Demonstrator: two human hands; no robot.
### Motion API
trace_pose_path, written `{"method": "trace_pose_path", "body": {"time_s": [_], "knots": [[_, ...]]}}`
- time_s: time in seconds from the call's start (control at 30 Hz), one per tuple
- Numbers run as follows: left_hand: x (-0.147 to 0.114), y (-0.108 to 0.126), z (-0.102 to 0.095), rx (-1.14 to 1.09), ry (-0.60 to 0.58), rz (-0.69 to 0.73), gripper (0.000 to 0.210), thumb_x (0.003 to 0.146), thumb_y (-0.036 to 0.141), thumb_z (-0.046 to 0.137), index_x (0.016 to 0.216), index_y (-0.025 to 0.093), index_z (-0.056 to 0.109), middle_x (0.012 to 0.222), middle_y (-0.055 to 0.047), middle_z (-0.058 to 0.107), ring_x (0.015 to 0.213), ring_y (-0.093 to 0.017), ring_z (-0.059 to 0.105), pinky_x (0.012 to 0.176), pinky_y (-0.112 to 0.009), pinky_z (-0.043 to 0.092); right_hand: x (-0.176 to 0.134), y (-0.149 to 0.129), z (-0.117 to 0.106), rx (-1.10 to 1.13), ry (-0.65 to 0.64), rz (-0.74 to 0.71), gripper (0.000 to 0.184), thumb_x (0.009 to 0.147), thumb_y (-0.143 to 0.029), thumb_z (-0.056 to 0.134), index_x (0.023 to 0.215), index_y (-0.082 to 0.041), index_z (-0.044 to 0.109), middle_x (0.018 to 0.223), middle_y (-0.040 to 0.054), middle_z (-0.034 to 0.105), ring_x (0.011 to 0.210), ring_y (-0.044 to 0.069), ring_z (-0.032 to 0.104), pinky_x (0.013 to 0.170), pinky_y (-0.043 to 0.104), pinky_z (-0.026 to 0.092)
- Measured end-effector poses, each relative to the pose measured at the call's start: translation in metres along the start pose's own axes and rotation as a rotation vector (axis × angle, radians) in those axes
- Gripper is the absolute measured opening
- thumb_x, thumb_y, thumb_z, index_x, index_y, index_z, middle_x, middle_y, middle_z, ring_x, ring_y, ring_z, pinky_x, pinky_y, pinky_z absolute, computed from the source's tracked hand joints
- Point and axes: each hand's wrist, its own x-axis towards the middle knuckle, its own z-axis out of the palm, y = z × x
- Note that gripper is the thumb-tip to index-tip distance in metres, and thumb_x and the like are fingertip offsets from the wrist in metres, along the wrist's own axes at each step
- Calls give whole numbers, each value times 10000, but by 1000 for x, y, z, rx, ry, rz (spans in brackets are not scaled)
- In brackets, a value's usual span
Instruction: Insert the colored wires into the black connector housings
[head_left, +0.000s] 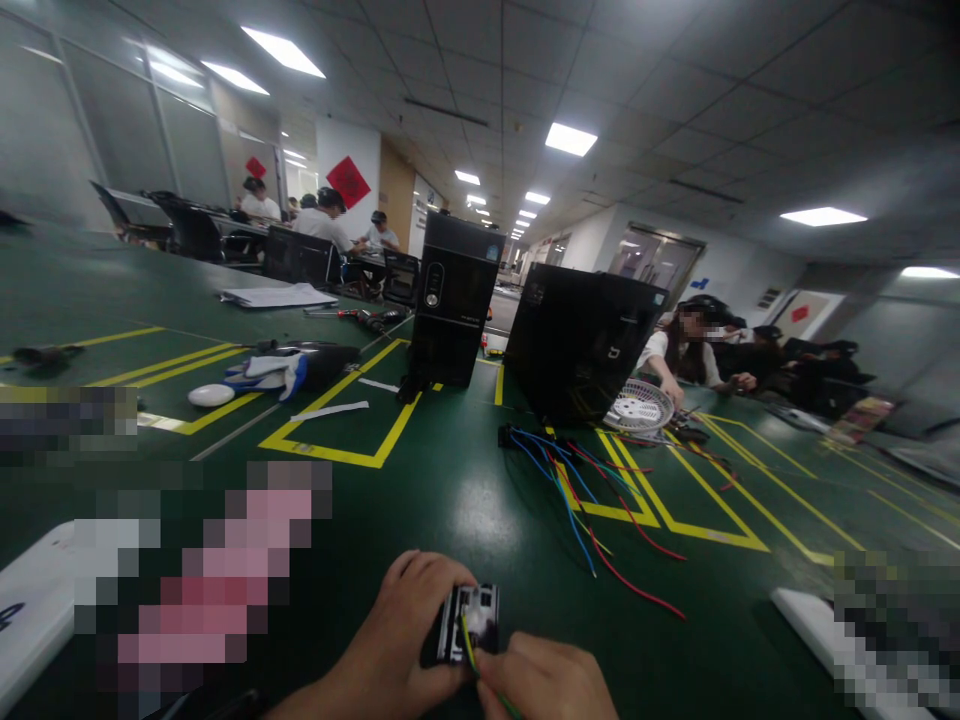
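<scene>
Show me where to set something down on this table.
Bare table lies between the left hand and the computers, left of the wires; another patch right of the right hand, nearer than the wires. It's crowded around the white grille.

The head camera looks forward, slightly down, across the near green table (420,505).

The left hand (409,635) covers one side of a small black-and-silver rectangular housing (487,608), where the tip of a thin yellow-and-green wire (468,638) is too small and blurred to judge its seating; the right hand (551,675) hides part of that wire. Toward the dark green tabletop's (465,510) near left corner, a rounded white plastic object (52,580) is cut off by the picture's edge, and a pink pixelated patch (232,590) beside it defies identification.
</scene>
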Motion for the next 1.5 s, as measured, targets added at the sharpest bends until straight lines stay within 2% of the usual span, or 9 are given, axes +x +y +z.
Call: {"method": "trace_pose_path", "body": {"time_s": [0.23, 0.4, 0.57, 0.77, 0.93, 1.07, 1.3, 1.4, 1.5], "knots": [[-1, 2, -3, -4, -12, -7, 425, 649, 120, 669, 1021, 261, 521, 1014, -13, 617, 971, -257, 553, 929, -423, 358, -5, 12, -21, 14, -222, 122, 283, 840, -116, 436, 706, -198, 671, 556, -14, 611, 449, 113, 573, 425, 241, 335], [-1, 3, -2, 3, -18, -12, 409, 654, 118, 663, 1013, 262, 530, 1007, -10, 620, 976, -255, 554, 948, -431, 344, -6, 6, -16, 41, -51, 153, 268, 841, -121, 445, 763, -183, 694, 552, -3, 613, 441, 118, 561, 427, 239, 344], [-1, 0, 1, 16, 5, 9, 441, 616, 107, 643, 1011, 263, 526, 998, -10, 621, 955, -256, 560, 941, -439, 340, -1, -2, -1, 8, 81, 29, 389, 948, -174, 364, 732, -167, 688, 507, 0, 604, 380, 111, 522, 388, 239, 338], [0, 0, 0, 13, -3, 7, 425, 630, 115, 654, 1009, 256, 523, 992, -11, 620, 947, -256, 559, 919, -429, 354, 0, 3, -4, -102, -49, -55, 486, 974, -171, 303, 652, -182, 667, 468, -8, 582, 342, 119, 510, 346, 277, 298], [-1, 2, -1, 20, -18, -12, 412, 644, 129, 663, 1012, 257, 529, 1005, -11, 620, 966, -258, 555, 922, -422, 358, -4, 10, -17, -35, -198, 59, 373, 931, -161, 368, 721, -194, 674, 555, -1, 619, 433, 134, 579, 404, 261, 360], [-2, 2, -1, 7, -17, -10, 404, 649, 140, 654, 1014, 262, 531, 1014, -14, 623, 974, -264, 555, 936, -428, 354, -6, 10, -17, -15, -97, 106, 312, 905, -152, 416, 795, -190, 705, 574, 4, 629, 453, 140, 590, 424, 253, 380], [0, 2, 0, 15, -2, -12, 402, 635, 130, 653, 995, 263, 533, 991, -5, 626, 960, -258, 567, 965, -441, 327, 0, -1, -5, -67, 94, 39, 354, 964, -190, 405, 798, -173, 717, 521, 3, 605, 404, 136, 553, 398, 254, 377], [0, 1, 0, 6, -1, -13, 413, 622, 122, 652, 993, 257, 530, 981, -7, 620, 949, -257, 564, 960, -449, 327, 3, -1, -5, -96, 83, -27, 429, 993, -217, 355, 778, -167, 722, 499, 0, 603, 363, 129, 532, 365, 261, 354], [0, 2, -1, -3, -11, -19, 402, 639, 128, 673, 996, 249, 532, 989, -13, 616, 955, -256, 560, 945, -437, 338, 0, 4, -9, -82, -23, -22, 453, 1001, -235, 332, 788, -178, 728, 513, 3, 613, 377, 135, 557, 365, 262, 356]]}}
